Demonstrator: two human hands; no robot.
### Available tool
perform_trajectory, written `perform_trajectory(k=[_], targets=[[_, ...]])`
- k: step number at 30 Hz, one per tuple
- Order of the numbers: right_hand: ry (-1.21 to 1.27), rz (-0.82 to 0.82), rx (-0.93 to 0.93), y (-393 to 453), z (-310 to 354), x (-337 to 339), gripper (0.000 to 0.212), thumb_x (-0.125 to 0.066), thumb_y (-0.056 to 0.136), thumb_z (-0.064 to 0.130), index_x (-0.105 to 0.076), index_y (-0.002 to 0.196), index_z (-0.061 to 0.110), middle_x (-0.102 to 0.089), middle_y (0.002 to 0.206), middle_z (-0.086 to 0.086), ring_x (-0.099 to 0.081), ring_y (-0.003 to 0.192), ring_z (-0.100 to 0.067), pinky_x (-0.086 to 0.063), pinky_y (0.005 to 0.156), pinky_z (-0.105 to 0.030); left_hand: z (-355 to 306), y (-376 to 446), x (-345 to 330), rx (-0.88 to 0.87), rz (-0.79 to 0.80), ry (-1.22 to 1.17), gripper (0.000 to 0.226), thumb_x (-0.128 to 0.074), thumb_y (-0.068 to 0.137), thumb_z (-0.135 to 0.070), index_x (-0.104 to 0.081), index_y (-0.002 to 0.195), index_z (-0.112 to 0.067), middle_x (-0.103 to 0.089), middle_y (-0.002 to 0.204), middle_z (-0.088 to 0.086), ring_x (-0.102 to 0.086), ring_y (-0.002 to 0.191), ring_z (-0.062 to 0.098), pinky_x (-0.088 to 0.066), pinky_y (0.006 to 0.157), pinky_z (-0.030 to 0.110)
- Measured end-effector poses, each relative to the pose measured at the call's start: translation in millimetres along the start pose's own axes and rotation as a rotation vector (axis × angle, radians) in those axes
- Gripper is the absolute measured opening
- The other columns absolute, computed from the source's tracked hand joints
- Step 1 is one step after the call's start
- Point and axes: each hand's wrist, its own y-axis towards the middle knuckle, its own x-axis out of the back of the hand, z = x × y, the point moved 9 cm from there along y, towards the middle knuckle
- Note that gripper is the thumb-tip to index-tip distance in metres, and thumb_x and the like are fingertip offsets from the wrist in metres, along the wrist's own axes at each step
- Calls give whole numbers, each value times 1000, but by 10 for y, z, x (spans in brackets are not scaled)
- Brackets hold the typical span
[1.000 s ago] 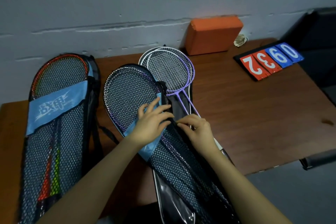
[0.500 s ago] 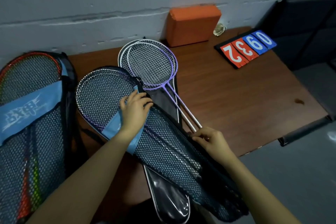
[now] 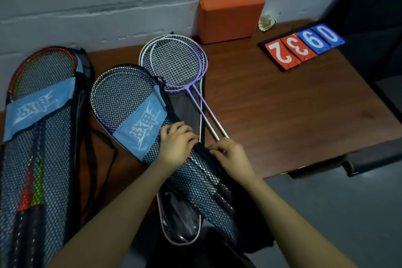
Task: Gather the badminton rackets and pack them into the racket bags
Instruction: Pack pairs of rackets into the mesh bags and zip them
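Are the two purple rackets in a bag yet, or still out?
Out. The purple rackets lie uncovered on a flat black bag, heads and shafts bare, beside the middle mesh bag.
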Motion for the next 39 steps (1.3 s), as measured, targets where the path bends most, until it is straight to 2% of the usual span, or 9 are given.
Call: perform_trajectory(k=[3,7,13,15,18,22,28,36,39], targets=[[20,20,-47,-153,-124,41,7,-65,82,6,-70,83,1,-65,86,-13,-61,85,-27,-48,78,-42,15,13,39,25,-60,-2,22,-52,92,-33,-72,94,-23,-58,105,-6,-45,116,17,-13,96,34],[68,98,-85,-464,-351,187,6,-67,83,6,-72,83,8,-67,87,-6,-62,84,-17,-47,80,-27,45,-10,-13,109,-119,-29,20,-55,91,-30,-73,91,-20,-58,103,-2,-47,111,21,-18,96,38],[5,191,-103,-846,-643,317,7,-65,86,16,-71,88,17,-63,89,8,-59,85,-7,-46,79,-24,47,-205,-128,277,-110,-22,25,-51,94,-28,-68,107,-17,-51,133,5,-31,133,25,-16,102,42],[11,159,-91,-947,-671,326,8,-63,88,16,-70,91,17,-62,90,7,-58,86,-9,-47,79,-26,-126,-307,-185,214,-44,-20,31,-47,95,-31,-58,123,-22,-36,147,3,-19,139,25,-11,105,42],[13,79,-69,-988,-647,371,7,-63,88,14,-69,91,15,-62,92,3,-59,87,-15,-48,77,-29,-706,-542,-369,-75,88,-16,38,-43,95,-35,-46,133,-32,-27,152,-4,-10,142,23,-3,106,40],[54,61,11,-955,-519,398,7,-64,86,10,-70,89,9,-64,91,-5,-61,86,-19,-49,77,-33,-1077,-765,-588,-65,164,-5,30,-43,96,-32,-54,124,-33,-40,143,-11,-15,141,15,-1,103,35],[42,104,30,-1059,-552,480,6,-61,87,9,-67,84,9,-59,87,-2,-58,84,-21,-48,75,-42,-996,-729,-350,75,-9,-39,21,-48,94,-33,-67,102,-32,-61,117,-15,-36,130,12,-10,96,32],[43,21,-67,-1539,-1007,899,8,-61,88,5,-65,81,5,-58,83,-4,-53,74,-15,-43,68,-25,-1118,-472,-360,232,-79,-192,22,-48,95,-25,-70,100,-23,-54,129,-4,-23,139,21,-3,108,46],[11,0,-51,-1694,-1061,976,28,-63,87,5,-56,69,26,-50,73,11,-50,71,-2,-35,64,-12,-1125,-383,-343,296,-105,-224,23,-48,95,-25,-70,102,-19,-51,131,1,-21,139,26,-3,110,57]])
